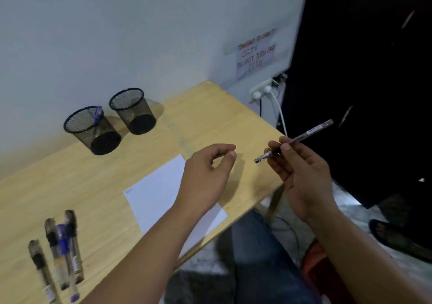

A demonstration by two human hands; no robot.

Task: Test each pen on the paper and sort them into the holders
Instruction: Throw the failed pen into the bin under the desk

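Observation:
My right hand [301,177] pinches a dark pen [308,133] near its grip, beyond the table's right edge. The bare silver tip points left toward my left hand [205,175]. That hand hovers over the white paper [156,191] with fingers loosely curled, and I see nothing in it. Two black mesh holders stand by the wall: the left holder [93,130] has a blue pen [98,114] in it, and the right holder [133,110] looks empty. Several capped pens [60,250] lie at the table's near left.
The wooden table [93,186] stands against a white wall. A wall socket with cables [264,91] and a handwritten note [254,55] are at the back right. My jeans-clad knee [257,245] is below the table's edge, and a sandal [392,236] lies on the floor.

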